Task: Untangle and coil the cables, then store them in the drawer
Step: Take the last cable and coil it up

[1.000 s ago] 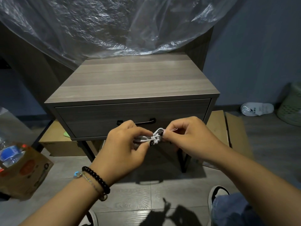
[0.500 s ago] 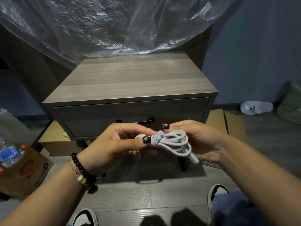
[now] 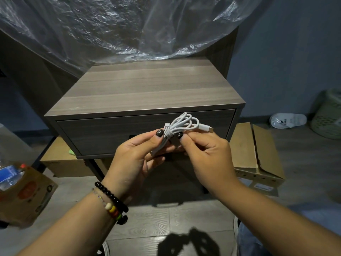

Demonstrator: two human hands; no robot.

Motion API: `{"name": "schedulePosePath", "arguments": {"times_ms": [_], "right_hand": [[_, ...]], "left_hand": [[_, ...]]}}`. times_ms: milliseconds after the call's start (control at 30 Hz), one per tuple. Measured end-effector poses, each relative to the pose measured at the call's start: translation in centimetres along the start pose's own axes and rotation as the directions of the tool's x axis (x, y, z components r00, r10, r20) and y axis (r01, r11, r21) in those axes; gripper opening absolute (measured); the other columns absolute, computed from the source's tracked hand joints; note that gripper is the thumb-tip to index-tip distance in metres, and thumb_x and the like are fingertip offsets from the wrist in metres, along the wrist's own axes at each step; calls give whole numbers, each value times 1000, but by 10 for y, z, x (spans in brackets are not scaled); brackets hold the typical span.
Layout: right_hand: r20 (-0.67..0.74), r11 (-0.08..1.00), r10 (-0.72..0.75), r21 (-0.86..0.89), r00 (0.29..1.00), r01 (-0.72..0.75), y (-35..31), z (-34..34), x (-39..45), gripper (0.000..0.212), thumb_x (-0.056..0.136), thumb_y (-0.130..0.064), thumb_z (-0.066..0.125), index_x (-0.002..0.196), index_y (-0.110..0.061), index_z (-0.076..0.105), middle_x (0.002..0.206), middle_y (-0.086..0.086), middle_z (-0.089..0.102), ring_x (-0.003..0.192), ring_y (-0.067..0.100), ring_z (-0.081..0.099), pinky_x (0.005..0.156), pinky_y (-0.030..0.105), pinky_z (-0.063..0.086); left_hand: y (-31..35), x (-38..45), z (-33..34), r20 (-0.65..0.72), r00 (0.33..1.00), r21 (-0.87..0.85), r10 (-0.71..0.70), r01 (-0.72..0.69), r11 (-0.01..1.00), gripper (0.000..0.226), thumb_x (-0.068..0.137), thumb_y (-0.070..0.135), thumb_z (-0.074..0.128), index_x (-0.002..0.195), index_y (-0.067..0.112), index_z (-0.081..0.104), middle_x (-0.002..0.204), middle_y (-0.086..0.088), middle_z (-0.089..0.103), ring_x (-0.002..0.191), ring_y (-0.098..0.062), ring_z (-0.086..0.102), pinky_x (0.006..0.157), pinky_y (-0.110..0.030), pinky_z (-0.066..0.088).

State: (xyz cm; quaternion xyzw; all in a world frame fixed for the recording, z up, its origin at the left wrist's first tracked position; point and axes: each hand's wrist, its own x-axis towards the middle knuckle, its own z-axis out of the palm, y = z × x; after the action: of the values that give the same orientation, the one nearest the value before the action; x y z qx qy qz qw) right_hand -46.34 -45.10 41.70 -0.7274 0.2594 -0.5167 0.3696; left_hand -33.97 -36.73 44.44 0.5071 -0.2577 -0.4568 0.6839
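Head view. We see both hands raised in front of the closed drawer (image 3: 114, 134) of a grey nightstand (image 3: 147, 89), holding a coiled white cable (image 3: 181, 124) between them, just right of the frame's centre.

The left hand (image 3: 136, 159) rises from 7 o'clock. Its thumb tip, with a dark nail, presses the wrapped waist of the cable from the 9 o'clock side, and its fingers curl behind the lower strands, so the bundle is pinched. Beaded bracelets (image 3: 112, 204) circle that wrist.

The right hand (image 3: 206, 156) enters from 4 o'clock. Its thumb and forefinger are pressed together on the waist of the cable from the 3 o'clock side; the other fingers are curled under the palm, and we cannot tell whether they touch the cable.

The loops of the cable fan upward toward 1 o'clock over the drawer front, and one plug (image 3: 205, 128) points toward 3 o'clock. The bound turns sit between the two thumbs.

At 12 o'clock a clear plastic sheet (image 3: 129, 26) hangs behind the nightstand. At 3 o'clock lie flattened cardboard (image 3: 258, 150), a white slipper (image 3: 287, 120) and a green basket (image 3: 328, 115). At 8 o'clock a carton (image 3: 24, 196) holds a bottle (image 3: 9, 174). Grey floor planks (image 3: 166, 224) run beneath the arms.
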Motion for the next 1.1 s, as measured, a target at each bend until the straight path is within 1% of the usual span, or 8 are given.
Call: {"name": "schedulePosePath", "arguments": {"times_ms": [267, 367, 467, 600, 733, 833, 933, 1100], "right_hand": [[139, 890, 249, 358, 958, -283, -14, 6, 6, 24, 91, 4, 55, 95, -8, 75, 98, 8, 70, 95, 5, 65, 87, 20, 49], [86, 858, 347, 374, 934, -353, -13, 8, 10, 13, 88, -8, 64, 91, -8, 77, 91, 6, 74, 88, 4, 66, 78, 19, 50], [30, 799, 451, 432, 892, -418, -11, 7, 20, 10, 86, -13, 68, 86, -12, 78, 84, 1, 76, 81, 3, 67, 69, 15, 48], [11, 763, 513, 452, 859, -462, -10, 0, 35, 12, 85, -15, 70, 90, -8, 77, 86, 3, 76, 88, 12, 71, 77, 21, 53], [-40, 807, 525, 343, 850, -482, -8, -7, 47, 8, 84, -19, 71, 86, -14, 78, 79, -3, 76, 79, 3, 68, 70, 17, 49], [-96, 838, 521, 249, 848, -486, -2, -12, 52, 8, 83, -25, 73, 81, -19, 77, 71, -9, 74, 74, 0, 66, 69, 19, 49], [-96, 854, 504, 205, 859, -478, -1, -16, 54, 7, 83, -26, 73, 79, -22, 76, 65, -12, 72, 64, -7, 62, 61, 15, 45], [-21, 920, 389, 63, 921, -387, -2, -16, 45, 8, 82, -19, 73, 76, -21, 78, 71, 3, 74, 77, 15, 71, 74, 33, 55]], "left_hand": [[-14, 14, 4, -79, 930, 267, 360, -328, 906, 16, 82, 6, 68, 92, 16, 74, 90, 2, 76, 83, -5, 68, 66, -17, 49], [-19, 23, 4, -15, 836, 498, 549, -470, 729, 19, 82, 8, 72, 95, 22, 73, 94, 7, 75, 91, -10, 70, 83, -32, 56], [-22, 30, 7, 108, 724, 697, 681, -543, 468, 23, 79, 22, 70, 100, 31, 71, 93, 22, 68, 87, -8, 67, 81, -36, 56], [-14, 40, 9, 260, 728, 710, 634, -589, 386, 33, 83, 30, 65, 115, 23, 69, 97, 17, 68, 92, -10, 66, 82, -38, 55], [-8, 47, -1, 421, 768, 733, 484, -601, 317, 44, 88, 35, 55, 130, 27, 57, 107, 12, 66, 102, -8, 61, 92, -34, 50], [-11, 53, -13, 365, 864, 886, 348, -437, 156, 50, 93, 39, 52, 140, 25, 42, 128, 6, 57, 121, -12, 52, 102, -37, 42], [-18, 56, -23, 147, 973, 986, 178, -159, 57, 72, 94, 40, 52, 149, 17, 11, 144, -7, 43, 128, -26, 46, 105, -41, 37], [-34, 68, -41, 149, 959, 983, 241, -116, -143, 93, 90, 44, 53, 144, 16, -18, 128, -8, 53, 110, -26, 56, 96, -41, 40]]}}
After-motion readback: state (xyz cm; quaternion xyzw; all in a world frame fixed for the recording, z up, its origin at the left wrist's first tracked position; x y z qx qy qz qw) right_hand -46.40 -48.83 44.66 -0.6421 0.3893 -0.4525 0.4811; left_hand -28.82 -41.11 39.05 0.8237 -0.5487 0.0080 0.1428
